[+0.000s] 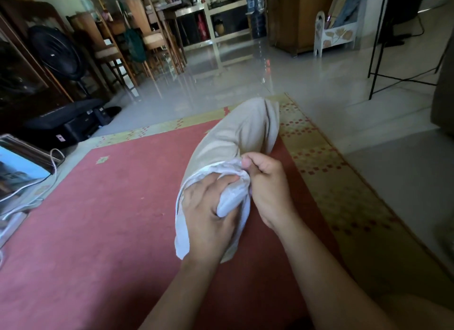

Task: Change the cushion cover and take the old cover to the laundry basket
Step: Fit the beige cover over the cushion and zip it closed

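A cushion in a beige cover (242, 128) lies on the red rug (110, 207), stretching away from me. At its near end the white inner cushion (231, 199) bulges out of the cover's opening. My left hand (208, 211) grips that white end, fingers curled into the fabric. My right hand (267, 187) pinches the bunched white and beige edge just to the right of it. No laundry basket is visible.
The rug has a yellow patterned border (326, 162), with shiny grey floor beyond. A black printer (71, 123) and a fan (56, 52) stand at the left, white cables (27, 194) near the left edge. Wooden chairs (127, 42) and a black metal stand (383, 47) are farther back.
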Demonstrator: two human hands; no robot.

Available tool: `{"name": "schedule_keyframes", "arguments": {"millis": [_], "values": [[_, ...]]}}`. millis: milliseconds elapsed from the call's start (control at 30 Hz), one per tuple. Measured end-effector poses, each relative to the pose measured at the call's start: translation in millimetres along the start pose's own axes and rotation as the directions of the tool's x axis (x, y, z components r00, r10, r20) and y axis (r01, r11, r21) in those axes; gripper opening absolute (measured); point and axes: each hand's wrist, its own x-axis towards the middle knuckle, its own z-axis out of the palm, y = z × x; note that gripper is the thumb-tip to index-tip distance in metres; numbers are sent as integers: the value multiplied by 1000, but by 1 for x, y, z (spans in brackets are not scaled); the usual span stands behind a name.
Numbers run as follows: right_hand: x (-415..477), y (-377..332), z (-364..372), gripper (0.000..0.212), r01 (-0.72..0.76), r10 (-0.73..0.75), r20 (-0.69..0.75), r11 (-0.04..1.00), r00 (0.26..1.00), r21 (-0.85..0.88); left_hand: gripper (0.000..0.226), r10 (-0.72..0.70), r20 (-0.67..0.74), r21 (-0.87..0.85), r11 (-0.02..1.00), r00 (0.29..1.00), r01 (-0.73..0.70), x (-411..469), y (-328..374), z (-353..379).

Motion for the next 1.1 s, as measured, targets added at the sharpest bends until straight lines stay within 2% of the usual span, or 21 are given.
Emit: {"name": "schedule_keyframes", "arguments": {"millis": [133, 233, 300, 400, 500, 533, 600, 700, 800, 867, 933, 1000, 1100], "values": [[-12, -29, 10, 35, 34, -43, 106, 995, 993, 89, 19, -243, -75, -24, 970, 967, 242, 5, 1, 6], [-16, -41, 16, 34, 106, -107, 210, 994, 972, 14, 25, -320, -65, 30, 946, 945, 322, 24, 5, 11], [-15, -42, 14, 25, 94, -82, 229, 995, 970, -40, 19, -259, 11, 71, 964, 966, 257, 37, 5, 11], [-10, -34, 4, 16, 57, -44, 142, 994, 989, -93, 24, -189, 108, -32, 981, 976, 193, 38, 9, 4], [-9, -30, -1, 26, 92, -82, 58, 977, 995, -190, 14, -157, 217, -106, 977, 963, 183, 20, 5, -4], [-9, -29, -1, 28, 113, -108, 32, 971, 994, -210, 21, -136, 237, -114, 979, 962, 166, 14, 3, -5], [-11, -31, -1, 30, 149, -150, 12, 961, 989, -232, 32, -93, 240, -114, 986, 966, 123, 5, -3, -5], [-15, -34, 3, 30, 183, -166, 81, 932, 983, -312, 33, -88, 209, -81, 991, 974, 107, 2, -8, 1], [-10, -32, 2, 45, 333, -316, 111, 849, 942, -411, 31, -87, 232, -12, 996, 969, 92, 10, -11, 12], [-4, -31, -2, 45, 414, -405, 120, 794, 906, -445, 35, -77, 256, 20, 997, 964, 75, 18, -7, 20], [2, -26, -12, 40, 409, -425, 76, 785, 902, -465, 52, -89, 294, 89, 994, 952, 65, 19, -4, 27], [7, -21, -26, 38, 322, -399, -58, 810, 915, -490, 74, -130, 302, 207, 976, 944, 69, 7, -11, 32], [14, -18, -52, 47, 194, -325, -239, 873, 915, -447, 93, -280, 297, 311, 932, 913, 184, -21, -27, 38]]}}
